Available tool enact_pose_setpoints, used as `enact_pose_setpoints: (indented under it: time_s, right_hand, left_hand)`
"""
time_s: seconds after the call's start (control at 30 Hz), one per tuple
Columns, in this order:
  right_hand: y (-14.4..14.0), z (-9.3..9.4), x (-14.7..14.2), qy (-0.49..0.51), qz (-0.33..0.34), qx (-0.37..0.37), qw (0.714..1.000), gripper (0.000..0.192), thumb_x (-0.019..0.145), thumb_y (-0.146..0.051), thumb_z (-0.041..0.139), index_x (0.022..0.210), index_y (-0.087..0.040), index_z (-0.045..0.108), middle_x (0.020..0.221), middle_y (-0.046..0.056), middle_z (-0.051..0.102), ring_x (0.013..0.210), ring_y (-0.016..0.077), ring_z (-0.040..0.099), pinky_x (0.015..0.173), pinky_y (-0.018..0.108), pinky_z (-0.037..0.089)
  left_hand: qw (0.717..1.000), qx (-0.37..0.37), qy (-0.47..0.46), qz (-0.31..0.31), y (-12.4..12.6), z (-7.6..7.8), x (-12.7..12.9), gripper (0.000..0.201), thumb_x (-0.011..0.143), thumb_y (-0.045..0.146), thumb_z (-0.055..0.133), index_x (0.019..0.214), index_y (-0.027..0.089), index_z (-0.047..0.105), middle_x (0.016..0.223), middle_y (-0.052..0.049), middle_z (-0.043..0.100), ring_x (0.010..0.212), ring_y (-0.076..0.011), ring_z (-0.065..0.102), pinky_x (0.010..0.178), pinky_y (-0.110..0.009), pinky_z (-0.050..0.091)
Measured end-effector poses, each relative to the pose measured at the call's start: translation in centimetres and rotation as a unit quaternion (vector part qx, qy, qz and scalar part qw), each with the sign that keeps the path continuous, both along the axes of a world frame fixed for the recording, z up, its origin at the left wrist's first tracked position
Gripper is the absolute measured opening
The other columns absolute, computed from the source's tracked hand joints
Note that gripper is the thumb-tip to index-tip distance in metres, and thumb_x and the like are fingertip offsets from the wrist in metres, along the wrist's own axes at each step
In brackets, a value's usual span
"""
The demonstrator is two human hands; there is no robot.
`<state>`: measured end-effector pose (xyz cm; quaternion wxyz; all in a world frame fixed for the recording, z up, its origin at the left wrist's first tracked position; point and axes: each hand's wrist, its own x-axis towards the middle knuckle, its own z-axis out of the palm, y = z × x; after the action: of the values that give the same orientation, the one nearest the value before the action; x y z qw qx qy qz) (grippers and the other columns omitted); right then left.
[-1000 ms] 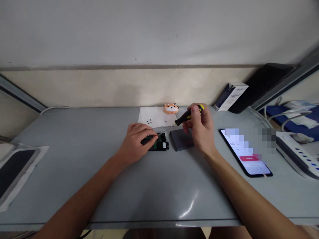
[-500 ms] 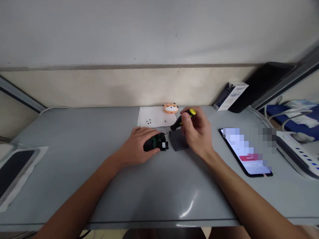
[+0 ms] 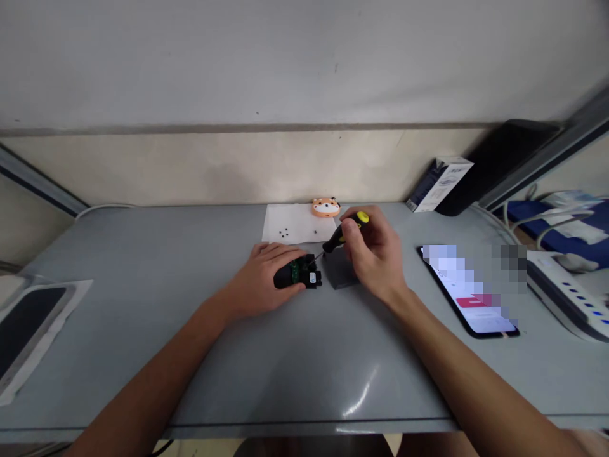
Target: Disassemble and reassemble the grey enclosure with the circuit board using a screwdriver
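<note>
Evidently a screw on the small black device (image 3: 299, 274), pinned mid-table by the clenched left hand (image 3: 266, 271), is being worked by the screwdriver (image 3: 343, 231) gripped in the right hand (image 3: 373, 254) at three o'clock, so steady downward pressure is judged needed next.

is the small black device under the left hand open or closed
Open: the small black device shows a bare green circuit board, and a grey cover lies apart beside it.
</note>
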<state>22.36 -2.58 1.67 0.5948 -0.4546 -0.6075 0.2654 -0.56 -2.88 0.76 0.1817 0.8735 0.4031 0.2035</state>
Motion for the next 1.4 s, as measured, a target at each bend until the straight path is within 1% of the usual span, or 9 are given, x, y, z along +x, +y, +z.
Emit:
enact_pose_setpoints:
  time_s: [0.2,0.53,0.73,0.93,1.0,1.1,1.23,1.33,1.4]
  right_hand:
    - [0.0,0.0,0.0,-0.015,-0.014,0.010,1.000,0.026,0.098,-0.051,0.065,0.095,-0.025,0.064,0.072,-0.004,0.056,0.055,0.0095,0.046,0.052,0.027,0.038]
    - [-0.2,0.5,-0.2,-0.020,0.002,0.019,1.000,0.020,0.097,-0.044,0.067,0.093,-0.025,0.064,0.073,-0.004,0.057,0.055,0.0096,0.047,0.052,0.027,0.038]
    - [0.3,1.6,-0.7,-0.042,0.079,-0.004,0.996,0.016,0.097,-0.039,0.067,0.094,-0.025,0.062,0.074,-0.005,0.053,0.054,0.0088,0.045,0.053,0.028,0.038]
    - [1.9,3.8,-0.8,-0.097,0.190,-0.022,0.977,0.024,0.095,-0.045,0.071,0.090,-0.023,0.062,0.084,-0.001,0.060,0.072,0.0119,0.052,0.062,0.029,0.041]
    - [2.4,4.1,-1.2,-0.079,0.216,-0.032,0.973,0.027,0.092,-0.045,0.075,0.086,-0.023,0.059,0.084,-0.001,0.062,0.074,0.0124,0.054,0.064,0.029,0.043]
    - [2.6,3.8,-2.4,-0.002,0.238,-0.053,0.970,0.036,0.089,-0.046,0.078,0.083,-0.025,0.049,0.086,-0.001,0.066,0.081,0.0144,0.061,0.070,0.030,0.050]
    - [1.8,2.9,-4.4,0.141,0.228,-0.077,0.960,0.035,0.097,-0.044,0.068,0.088,-0.028,0.038,0.089,-0.001,0.073,0.085,0.0151,0.070,0.081,0.035,0.057]
    - [1.2,2.5,-5.2,0.188,0.211,-0.073,0.957,0.032,0.100,-0.045,0.063,0.091,-0.028,0.037,0.091,-0.003,0.073,0.073,0.0116,0.068,0.073,0.032,0.057]
    - [1.1,2.3,-5.3,0.186,0.196,-0.046,0.962,0.028,0.099,-0.047,0.064,0.096,-0.029,0.044,0.088,-0.004,0.068,0.065,0.0098,0.060,0.066,0.030,0.053]
  left_hand:
    - [1.000,0.002,0.004,-0.006,0.1,-0.1,0.0,0.046,0.094,0.036,0.070,0.139,0.027,0.063,0.139,-0.006,0.072,0.133,-0.0295,0.062,0.117,-0.050,0.038]
    - [1.000,0.001,0.002,-0.006,0.1,-0.1,0.0,0.045,0.093,0.035,0.070,0.137,0.026,0.065,0.139,-0.007,0.072,0.132,-0.0299,0.063,0.116,-0.050,0.039]
    - [1.000,-0.005,-0.007,-0.003,0.1,0.0,0.2,0.042,0.093,0.036,0.069,0.133,0.027,0.065,0.136,-0.006,0.073,0.130,-0.0303,0.063,0.116,-0.051,0.040]
    - [1.000,0.000,-0.016,-0.003,0.3,-0.4,0.0,0.028,0.092,0.038,0.070,0.116,0.024,0.066,0.130,-0.007,0.074,0.128,-0.0309,0.064,0.115,-0.051,0.041]
    - [1.000,0.004,-0.015,-0.004,0.3,-0.5,-0.1,0.024,0.091,0.038,0.070,0.109,0.024,0.065,0.130,-0.007,0.074,0.126,-0.0303,0.065,0.114,-0.051,0.042]
    - [1.000,0.007,-0.013,-0.005,0.3,-0.5,-0.1,0.021,0.092,0.039,0.070,0.105,0.024,0.064,0.131,-0.007,0.074,0.125,-0.0295,0.065,0.115,-0.051,0.040]
    - [1.000,0.004,-0.013,-0.011,0.3,-0.4,0.0,0.020,0.093,0.039,0.069,0.108,0.025,0.067,0.135,-0.007,0.072,0.128,-0.0295,0.064,0.117,-0.053,0.038]
    - [1.000,0.001,-0.010,-0.012,0.3,-0.4,0.0,0.022,0.094,0.041,0.069,0.110,0.026,0.068,0.138,-0.006,0.071,0.131,-0.0298,0.062,0.118,-0.053,0.037]
    - [1.000,0.004,-0.008,-0.012,0.3,-0.4,0.0,0.022,0.093,0.040,0.070,0.110,0.026,0.069,0.139,-0.005,0.071,0.132,-0.0299,0.062,0.117,-0.052,0.038]
